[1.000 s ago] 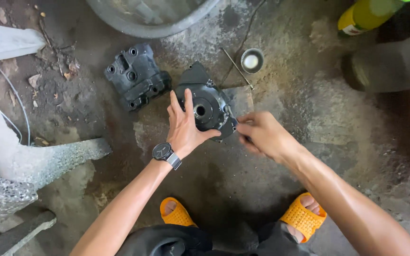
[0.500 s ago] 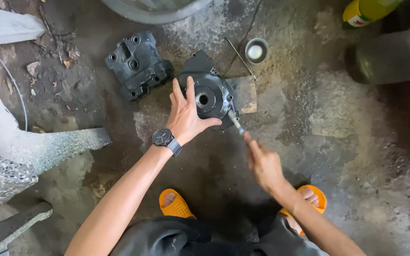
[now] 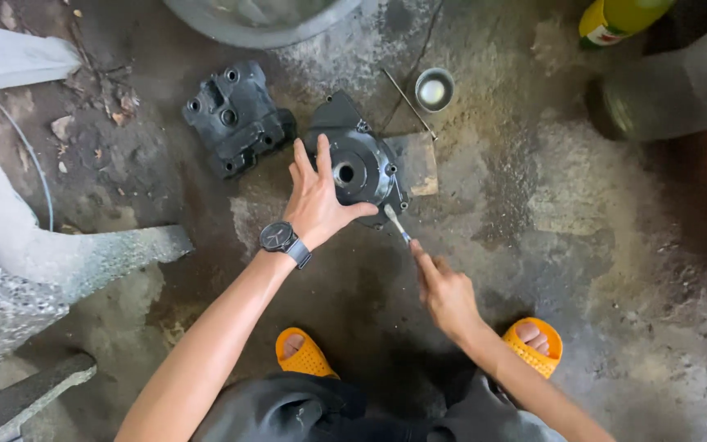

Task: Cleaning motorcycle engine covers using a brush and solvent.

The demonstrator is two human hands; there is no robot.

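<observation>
Bracing the cover, working its edge.
I'm pinning the round engine cover (image 3: 358,168) steady with my left hand (image 3: 317,200) (fingers spread wide); my right hand (image 3: 445,290) is gripping a thin tool (image 3: 396,223).

Floor (image 3: 599,245) open to the right; second casing (image 3: 235,115), steel cup (image 3: 434,88) & basin (image 3: 263,20) block left/top.

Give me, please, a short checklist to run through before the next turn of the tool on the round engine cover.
1. Left hand flat on the round engine cover: ok.
2. Right hand gripping the thin tool: ok.
3. Tool tip at the cover's lower edge: ok; seated in a fastener: cannot tell.
4. Small metal cup apart from the cover: ok.
5. Second dark casting apart from the tool: ok.
</observation>
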